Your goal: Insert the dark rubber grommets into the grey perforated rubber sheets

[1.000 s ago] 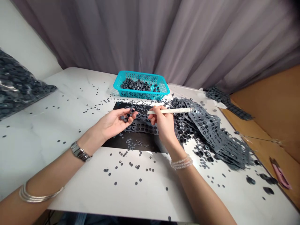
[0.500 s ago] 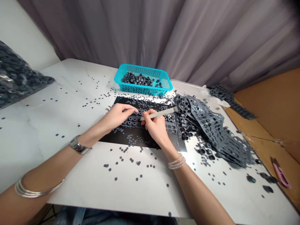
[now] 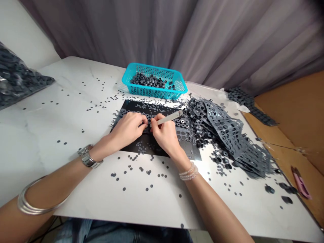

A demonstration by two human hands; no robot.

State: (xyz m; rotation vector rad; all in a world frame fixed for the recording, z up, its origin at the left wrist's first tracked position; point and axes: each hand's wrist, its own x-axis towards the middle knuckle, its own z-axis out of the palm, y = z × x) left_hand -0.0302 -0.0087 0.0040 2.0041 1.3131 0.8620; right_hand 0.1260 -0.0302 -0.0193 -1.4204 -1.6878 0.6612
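My right hand [image 3: 165,134] grips a slim whitish pen-like tool [image 3: 170,117], its lower end at the fingertips and its upper end slanting right. Close beside it, my left hand [image 3: 131,125] has its fingers curled and pressed together over a dark grey perforated sheet [image 3: 184,135]. Whatever lies under those left fingertips is hidden. The sheet is full of round holes and ring shapes, and rests on a black mat [image 3: 131,145]. Small dark discs are scattered over the mat.
Behind the mat stands a turquoise basket [image 3: 157,92] holding small black pieces. To the right lies a heap of perforated grey sheets [image 3: 225,131] with loose black rings. A clear bag [image 3: 20,81] of dark parts is at far left. A pink-handled cutter [image 3: 301,184] lies far right.
My left hand has come down and curled its fingers near the right fingertips. My right hand and the tool have shifted slightly left. The whole view has moved a little.
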